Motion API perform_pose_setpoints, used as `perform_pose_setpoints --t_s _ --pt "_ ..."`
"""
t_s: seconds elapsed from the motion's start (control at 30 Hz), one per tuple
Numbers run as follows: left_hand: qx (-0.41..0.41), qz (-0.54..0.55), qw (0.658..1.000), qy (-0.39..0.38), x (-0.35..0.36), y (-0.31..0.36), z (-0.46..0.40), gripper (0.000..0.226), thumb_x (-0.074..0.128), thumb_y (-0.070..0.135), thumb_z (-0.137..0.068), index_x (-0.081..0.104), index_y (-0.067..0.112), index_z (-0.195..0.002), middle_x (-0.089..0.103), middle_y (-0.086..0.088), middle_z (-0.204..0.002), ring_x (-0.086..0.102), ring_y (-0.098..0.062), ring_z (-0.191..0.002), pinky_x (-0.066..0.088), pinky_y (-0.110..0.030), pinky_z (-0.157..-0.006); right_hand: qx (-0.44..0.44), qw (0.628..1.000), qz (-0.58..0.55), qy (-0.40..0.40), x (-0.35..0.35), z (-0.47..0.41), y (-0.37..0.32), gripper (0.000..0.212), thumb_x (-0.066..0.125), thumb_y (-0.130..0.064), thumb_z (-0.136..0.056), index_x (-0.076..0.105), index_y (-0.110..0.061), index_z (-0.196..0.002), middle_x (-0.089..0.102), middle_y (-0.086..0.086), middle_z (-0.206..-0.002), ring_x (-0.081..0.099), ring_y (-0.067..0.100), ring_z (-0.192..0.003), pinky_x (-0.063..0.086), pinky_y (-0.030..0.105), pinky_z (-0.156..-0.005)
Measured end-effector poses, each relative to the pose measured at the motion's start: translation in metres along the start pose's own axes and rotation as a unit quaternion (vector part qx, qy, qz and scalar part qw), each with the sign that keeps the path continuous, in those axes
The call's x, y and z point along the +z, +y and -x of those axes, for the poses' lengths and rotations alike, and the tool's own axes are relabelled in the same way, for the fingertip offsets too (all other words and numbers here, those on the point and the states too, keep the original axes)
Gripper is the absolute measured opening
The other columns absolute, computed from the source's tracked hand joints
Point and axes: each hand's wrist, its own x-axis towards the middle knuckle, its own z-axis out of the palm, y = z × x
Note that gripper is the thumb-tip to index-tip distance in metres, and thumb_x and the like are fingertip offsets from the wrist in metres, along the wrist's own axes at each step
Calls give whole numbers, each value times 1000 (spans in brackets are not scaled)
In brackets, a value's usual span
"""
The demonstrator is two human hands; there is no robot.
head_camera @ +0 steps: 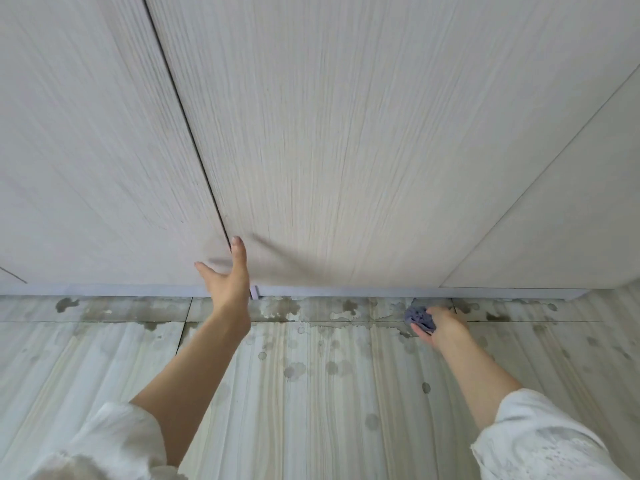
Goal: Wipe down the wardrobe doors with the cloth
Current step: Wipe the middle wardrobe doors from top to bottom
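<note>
While the left hand [227,282] reaches up to the wardrobe doors [329,140], its fingers are straight and held together, the thumb spread out to the side, and the fingertips lie against the pale wood-grain surface right at the dark seam between 2 door panels. It holds nothing. A soft shadow falls on the door around the fingers.

Lower and to the right, the right hand [441,329] is curled round a small bluish-grey cloth [419,315], which is bunched up and sticks out past the fingers toward the wardrobe. The cloth is down near the floor [311,393], just in front of the base of the wardrobe [346,292] under the middle door, and apart from the door face itself. Whether the cloth touches the floor cannot be told.

Both forearms are bare, with white sleeves [540,441] pushed up toward the elbows at the bottom corners of the view.

Striped pale tiles cover the floor, and they are marked with many dark wet blotches and round drips, thickest along the strip next to the wardrobe base. A third door panel shows at the right edge.
</note>
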Motion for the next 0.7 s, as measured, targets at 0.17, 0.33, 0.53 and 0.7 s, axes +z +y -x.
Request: perform_pose_setpoints --t_s 0.17,0.33,0.53,0.7 --pt "-76 -105 986 -106 -10 -22 13 92 62 52 -84 10 17 -152 23 -5 -155 30 -26 -139 28 -47 -111 -36 988 132 -79 18 48 20 10 52 0 -90 50 -5 -82 56 14 -80 55 23 -64 57 36 -61" --pt "-101 -191 949 -230 -12 -22 28 67 64 38 -88 38 11 -143 48 -8 -137 48 -25 -119 36 -45 -101 -62 949 226 -210 37 97 35 9 58 -4 -89 53 -9 -95 59 8 -82 56 18 -71 46 27 -61" --pt "-60 -216 932 -285 -8 -15 39 57 63 39 -88 50 8 -134 60 -8 -124 60 -21 -108 50 -32 -89 -51 899 160 -404 50 133 42 13 58 3 -88 60 -6 -98 66 12 -89 62 20 -79 53 25 -68" --pt "-19 -207 934 -290 -12 -7 43 28 65 22 -90 64 3 -110 68 -14 -106 65 -20 -93 53 -22 -72 -60 881 161 -441 51 142 45 22 57 5 -88 61 2 -109 69 18 -102 67 27 -91 56 30 -78"
